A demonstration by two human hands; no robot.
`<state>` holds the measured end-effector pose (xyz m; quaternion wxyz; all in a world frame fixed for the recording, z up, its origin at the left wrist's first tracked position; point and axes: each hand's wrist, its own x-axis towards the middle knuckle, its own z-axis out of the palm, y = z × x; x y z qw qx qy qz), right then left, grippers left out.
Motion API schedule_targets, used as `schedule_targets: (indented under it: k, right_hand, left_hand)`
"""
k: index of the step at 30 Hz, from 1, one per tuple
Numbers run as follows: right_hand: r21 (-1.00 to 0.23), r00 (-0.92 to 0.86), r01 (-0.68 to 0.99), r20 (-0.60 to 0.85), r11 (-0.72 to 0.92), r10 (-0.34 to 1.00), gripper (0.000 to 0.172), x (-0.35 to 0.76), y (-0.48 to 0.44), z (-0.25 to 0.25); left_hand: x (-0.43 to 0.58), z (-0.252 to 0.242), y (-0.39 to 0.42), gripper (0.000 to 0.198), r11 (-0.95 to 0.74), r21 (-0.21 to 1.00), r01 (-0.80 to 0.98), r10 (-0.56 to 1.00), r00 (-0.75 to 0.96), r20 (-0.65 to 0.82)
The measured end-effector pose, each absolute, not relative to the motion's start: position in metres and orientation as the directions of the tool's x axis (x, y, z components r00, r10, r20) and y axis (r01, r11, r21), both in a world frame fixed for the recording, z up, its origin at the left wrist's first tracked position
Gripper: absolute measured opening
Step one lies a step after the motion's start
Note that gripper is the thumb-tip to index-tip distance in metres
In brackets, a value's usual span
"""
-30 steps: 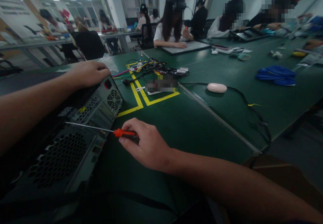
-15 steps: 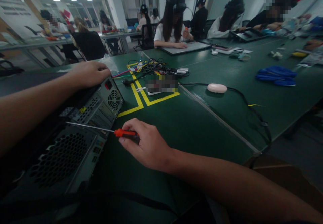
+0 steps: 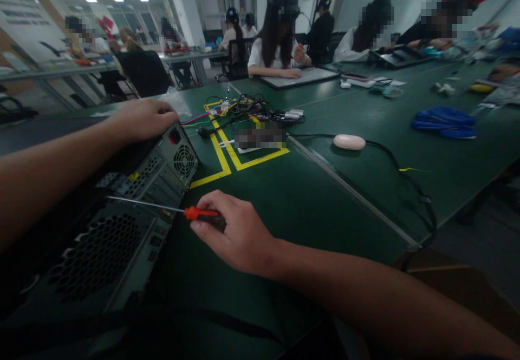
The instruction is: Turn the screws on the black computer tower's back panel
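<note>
On the left lies a desktop computer case (image 3: 162, 170), its metal rear panel with honeycomb vent and round fan grille turned toward me. My left hand (image 3: 142, 119) grips the case's top edge near the far corner, fingers bent over it. In my right hand (image 3: 239, 233) is a screwdriver with an orange and black handle (image 3: 203, 215), pinched between thumb and fingers. Its long thin shaft points left across the rear panel, and the tip meets the case near a dark recess above the honeycomb vent. Whether a screw sits under the tip cannot be seen.
Beyond the case, tangled cables (image 3: 247, 105) lie around yellow tape marks (image 3: 223, 165) on the green table (image 3: 325, 214). A pale pink oval case (image 3: 349, 142) rests by a black cord. Blue cloth (image 3: 444, 122) lies to the right. Several people sit working across the table.
</note>
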<state>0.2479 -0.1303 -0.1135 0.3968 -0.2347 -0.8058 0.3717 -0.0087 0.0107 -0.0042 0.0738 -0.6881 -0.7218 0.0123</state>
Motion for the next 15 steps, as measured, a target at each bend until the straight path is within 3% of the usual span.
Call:
schedule_targets:
  k: [9,15]
  right_hand:
    - [-0.767,-0.573,0.144,0.450,0.625,0.685,0.024,0.2487,-0.1297,-0.1101]
    - [-0.821,-0.587,0.141,0.380,0.553,0.715,0.031,0.2476,-0.1327,-0.1118]
  left_hand:
    - [-0.0031,-0.0027,0.0050,0.064,0.052,-0.097,0.994,0.995,-0.043,0.088]
    - [-0.0024,-0.0016,0.0056,0.065,0.058,-0.098,0.993,0.996,-0.050,0.076]
